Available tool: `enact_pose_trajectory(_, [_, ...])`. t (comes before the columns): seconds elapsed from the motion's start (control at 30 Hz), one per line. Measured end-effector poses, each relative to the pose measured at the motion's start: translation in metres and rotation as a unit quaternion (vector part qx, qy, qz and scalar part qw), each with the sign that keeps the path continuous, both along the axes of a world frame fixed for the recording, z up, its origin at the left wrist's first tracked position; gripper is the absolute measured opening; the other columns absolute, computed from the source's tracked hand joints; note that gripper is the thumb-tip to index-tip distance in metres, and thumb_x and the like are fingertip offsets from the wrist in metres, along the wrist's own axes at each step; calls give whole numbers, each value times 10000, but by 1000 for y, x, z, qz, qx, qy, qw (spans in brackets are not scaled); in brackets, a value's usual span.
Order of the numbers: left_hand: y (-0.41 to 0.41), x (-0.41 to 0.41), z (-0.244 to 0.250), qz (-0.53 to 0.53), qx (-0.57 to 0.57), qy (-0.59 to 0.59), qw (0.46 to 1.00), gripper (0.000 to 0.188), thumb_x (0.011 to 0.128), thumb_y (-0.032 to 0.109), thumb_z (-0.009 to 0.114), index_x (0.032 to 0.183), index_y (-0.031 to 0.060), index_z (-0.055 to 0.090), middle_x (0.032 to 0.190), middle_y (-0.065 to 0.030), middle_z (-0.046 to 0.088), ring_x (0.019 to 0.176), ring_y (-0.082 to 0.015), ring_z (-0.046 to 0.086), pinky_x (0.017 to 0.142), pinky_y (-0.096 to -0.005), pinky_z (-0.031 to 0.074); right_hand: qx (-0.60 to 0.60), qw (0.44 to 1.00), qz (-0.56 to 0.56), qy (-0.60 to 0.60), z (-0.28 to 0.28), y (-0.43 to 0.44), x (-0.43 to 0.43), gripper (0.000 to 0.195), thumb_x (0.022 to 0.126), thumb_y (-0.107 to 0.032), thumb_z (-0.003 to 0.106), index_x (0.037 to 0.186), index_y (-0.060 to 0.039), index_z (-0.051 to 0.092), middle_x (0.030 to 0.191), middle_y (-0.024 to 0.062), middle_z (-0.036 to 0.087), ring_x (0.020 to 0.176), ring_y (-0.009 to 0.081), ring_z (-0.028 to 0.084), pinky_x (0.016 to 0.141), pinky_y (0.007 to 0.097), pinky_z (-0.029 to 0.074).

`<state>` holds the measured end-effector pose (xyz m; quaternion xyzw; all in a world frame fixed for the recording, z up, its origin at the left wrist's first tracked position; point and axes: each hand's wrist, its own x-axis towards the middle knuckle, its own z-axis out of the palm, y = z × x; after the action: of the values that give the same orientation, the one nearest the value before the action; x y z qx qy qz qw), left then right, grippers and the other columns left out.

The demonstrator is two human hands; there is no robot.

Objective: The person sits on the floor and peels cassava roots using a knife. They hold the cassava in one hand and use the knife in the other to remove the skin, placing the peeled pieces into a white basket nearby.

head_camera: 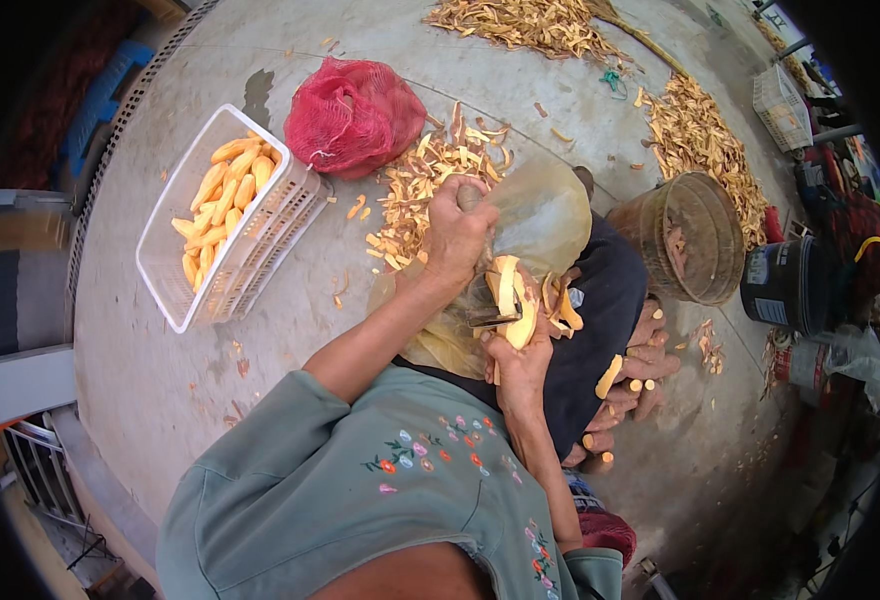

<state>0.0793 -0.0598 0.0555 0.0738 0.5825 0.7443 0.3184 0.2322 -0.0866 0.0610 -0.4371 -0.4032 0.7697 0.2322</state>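
My left hand (458, 229) is wrapped around the handle of a peeler, its rounded end (470, 196) showing above the fist. Lower down, the peeler's metal blade (494, 318) lies against a partly peeled sweet potato (519, 330), with a strip of peel (509, 285) curling up from it. My right hand (521, 362) grips the sweet potato by its lower end. Beneath both hands a yellowish plastic sheet (541, 214) covers part of my lap, and peel strips (562, 304) lie on my dark trouser leg (597, 300).
Peeled sweet potatoes (222, 195) fill part of a white plastic crate (177, 304) at left. Beyond lie a red mesh sack (353, 116) and peel heaps (425, 176). Right of my leg are unpeeled sweet potatoes (635, 367), a brown bucket (680, 236) and a black bucket (781, 285).
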Motion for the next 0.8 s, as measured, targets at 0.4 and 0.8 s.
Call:
enact_pose_trajectory(0.4, [9, -110, -138, 186, -248, 102, 945, 179, 582, 17, 611, 734, 9, 517, 671, -39, 520, 611, -142, 487, 596, -287, 416, -62, 998, 10, 21, -3, -8, 9, 590, 711, 68, 545, 1254, -4, 327, 660, 9, 492, 395, 62, 386, 326, 193, 312])
enact_pose_trajectory(0.8, [9, 2, -16, -2, -56, 237, 970, 193, 619, 27, 542, 804, 18, 489, 613, -16, 393, 543, -110, 391, 481, -271, 334, 267, 959, 22, -91, -30, -6, 2, 543, 667, -13, 641, 1162, 57, 429, 872, 124, 612, 771, 161, 584, 709, 286, 475])
